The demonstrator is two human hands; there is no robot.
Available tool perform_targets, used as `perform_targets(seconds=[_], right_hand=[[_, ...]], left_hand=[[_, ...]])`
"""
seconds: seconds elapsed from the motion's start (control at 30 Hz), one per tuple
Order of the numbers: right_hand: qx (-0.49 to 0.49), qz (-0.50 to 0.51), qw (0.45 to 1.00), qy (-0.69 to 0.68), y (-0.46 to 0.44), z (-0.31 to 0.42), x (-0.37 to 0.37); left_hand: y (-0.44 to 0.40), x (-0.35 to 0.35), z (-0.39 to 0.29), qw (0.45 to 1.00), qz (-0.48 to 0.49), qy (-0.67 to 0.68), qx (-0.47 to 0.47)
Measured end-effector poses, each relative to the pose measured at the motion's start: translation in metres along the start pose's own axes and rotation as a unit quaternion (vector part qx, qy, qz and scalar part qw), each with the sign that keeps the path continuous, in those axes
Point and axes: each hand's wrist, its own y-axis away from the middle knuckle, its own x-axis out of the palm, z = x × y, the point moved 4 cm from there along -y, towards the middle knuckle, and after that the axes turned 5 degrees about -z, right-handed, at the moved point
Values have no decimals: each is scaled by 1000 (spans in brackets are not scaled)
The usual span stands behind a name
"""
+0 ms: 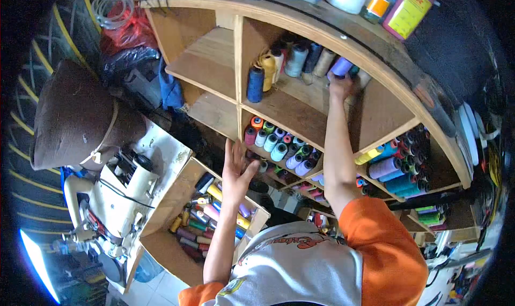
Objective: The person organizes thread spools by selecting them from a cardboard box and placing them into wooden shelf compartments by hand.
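My right hand (341, 86) is up in the top middle compartment of the wooden shelf (284, 108), its fingers wrapped round a purple thread spool (341, 65). Left of that spool stands a row of others, among them a beige spool (323, 63), a light blue spool (296, 60) and a dark blue spool (256, 84). My left hand (237, 172) is raised with its fingers apart and nothing in it. It hovers in front of the lower shelf edge, near a pink-red spool (250, 135), above a cardboard box (171, 260) full of thread spools.
A white sewing machine (126, 190) stands on a table at left, beside a large brown bundle (80, 118). Bottles, including a pink bottle with a yellow label (407, 11), line the shelf top. More spools (279, 151) fill the lower compartments.
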Motion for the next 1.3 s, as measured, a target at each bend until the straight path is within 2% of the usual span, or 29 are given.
perform_targets(seconds=[0.1,0.13,0.17,0.2,0.23,0.33,0.37,0.4,0.43,0.47,0.5,0.53,0.57,0.6,0.67,0.7,0.77,0.87,0.93,1.0,1.13,1.2,1.23,1.27,1.3], right_hand=[[39,71,990,116,10,70,-27],[109,85,984,116,18,82,-34],[89,86,982,141,19,72,-30],[67,85,981,164,17,65,-25],[63,113,968,213,21,78,-30],[45,121,960,248,5,44,-6],[20,135,954,268,0,36,-3],[-4,155,945,287,-3,27,2],[-24,180,934,307,-6,21,7],[-36,196,925,325,-10,18,9],[-39,207,915,343,-13,19,11],[-32,208,910,358,-14,22,8],[-12,199,908,369,-13,29,0],[20,182,911,369,-7,45,-12],[74,152,919,356,12,78,-41],[-59,154,920,357,12,84,-48],[-314,147,877,333,24,99,-51],[-211,163,956,121,89,160,-86],[-182,214,958,52,117,176,-95],[-165,241,956,-33,141,185,-108],[-178,300,936,-42,194,221,-127],[-169,352,914,-107,235,234,-135],[-151,405,893,-122,263,234,-138],[-131,456,870,-137,293,231,-143],[-125,552,822,-60,324,228,-148]], left_hand=[[41,-52,30,994,-86,6,-72],[61,-74,48,988,-121,12,-96],[78,-97,62,981,-161,-11,-110],[95,-119,71,982,-165,-42,-77],[118,-146,89,971,-204,-72,-104],[174,-211,127,932,-311,-107,-153],[192,-238,142,894,-335,-253,-156],[203,-248,129,833,-344,-373,-221],[201,-235,82,784,-320,-404,-346],[232,-273,124,750,-304,-506,-297],[261,-302,157,728,-323,-526,-298],[267,-303,146,713,-321,-463,-417],[285,-325,171,717,-311,-416,-465],[273,-307,132,689,-345,-448,-454],[282,-313,136,672,-335,-447,-485],[294,-323,153,665,-343,-454,-483],[318,-351,213,652,-359,-472,-473],[337,-368,274,540,-479,-573,-387],[344,-369,284,513,-504,-592,-365],[343,-375,282,545,-483,-569,-383],[323,-385,276,605,-438,-513,-423],[315,-381,276,634,-389,-484,-461],[285,-351,216,636,-404,-413,-511],[274,-339,204,645,-415,-411,-493],[264,-330,207,685,-411,-434,-417]])
